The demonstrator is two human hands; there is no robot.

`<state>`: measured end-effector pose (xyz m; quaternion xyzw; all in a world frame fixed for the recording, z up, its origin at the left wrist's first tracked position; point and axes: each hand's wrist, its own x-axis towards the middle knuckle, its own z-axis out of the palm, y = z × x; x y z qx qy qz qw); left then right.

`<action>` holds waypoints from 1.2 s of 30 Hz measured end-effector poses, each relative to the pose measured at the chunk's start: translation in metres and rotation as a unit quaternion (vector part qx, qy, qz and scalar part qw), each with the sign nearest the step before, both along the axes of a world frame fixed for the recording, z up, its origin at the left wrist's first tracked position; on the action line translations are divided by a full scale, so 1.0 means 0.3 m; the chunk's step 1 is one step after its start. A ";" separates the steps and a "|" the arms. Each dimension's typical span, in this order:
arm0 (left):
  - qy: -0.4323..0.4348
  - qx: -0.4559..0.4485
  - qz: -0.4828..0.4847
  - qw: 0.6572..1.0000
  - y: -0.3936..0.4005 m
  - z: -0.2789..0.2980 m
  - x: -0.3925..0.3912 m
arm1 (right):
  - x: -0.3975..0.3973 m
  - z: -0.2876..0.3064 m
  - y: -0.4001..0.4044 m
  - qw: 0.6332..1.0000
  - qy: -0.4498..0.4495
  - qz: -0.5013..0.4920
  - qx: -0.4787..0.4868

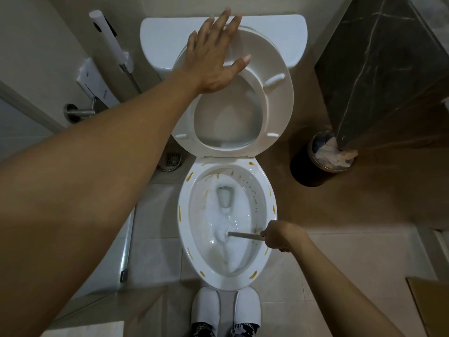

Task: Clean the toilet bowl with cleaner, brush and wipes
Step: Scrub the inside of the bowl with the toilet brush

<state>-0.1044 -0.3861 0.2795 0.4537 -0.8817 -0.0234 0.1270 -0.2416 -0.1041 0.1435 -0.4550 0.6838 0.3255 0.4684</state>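
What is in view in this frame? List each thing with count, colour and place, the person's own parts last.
toilet bowl: 1, white with yellow-brown spots on the rim, centre.
seat and lid: 1, white, raised against the tank.
tank: 1, white, top centre.
brush: 1, white head with grey handle, inside the bowl.
waste bin: 1, dark, holding white paper, right of the toilet.
floor drain: 1, metal, left of the bowl.
spray wand: 1, white, on the left wall.
slippers: 2, white, bottom centre.
left hand: open, flat on the raised seat.
right hand: gripping the brush handle.

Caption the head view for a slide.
Right hand scrubs the bowl with a brush; left hand steadies the raised seat.
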 end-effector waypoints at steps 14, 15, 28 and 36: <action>0.004 0.003 -0.004 1.000 -0.006 0.000 0.002 | -0.026 -0.001 0.025 0.999 -0.016 -0.006 -0.027; 0.004 0.001 -0.002 1.000 -0.006 -0.001 0.003 | -0.049 -0.002 0.028 0.999 -0.025 -0.037 -0.017; 0.007 0.004 0.000 1.000 -0.002 0.003 0.001 | -0.026 -0.027 0.036 0.993 -0.093 -0.069 0.005; 0.009 0.000 0.005 1.000 0.004 0.005 -0.004 | 0.055 -0.026 -0.017 0.992 -0.075 0.053 -0.087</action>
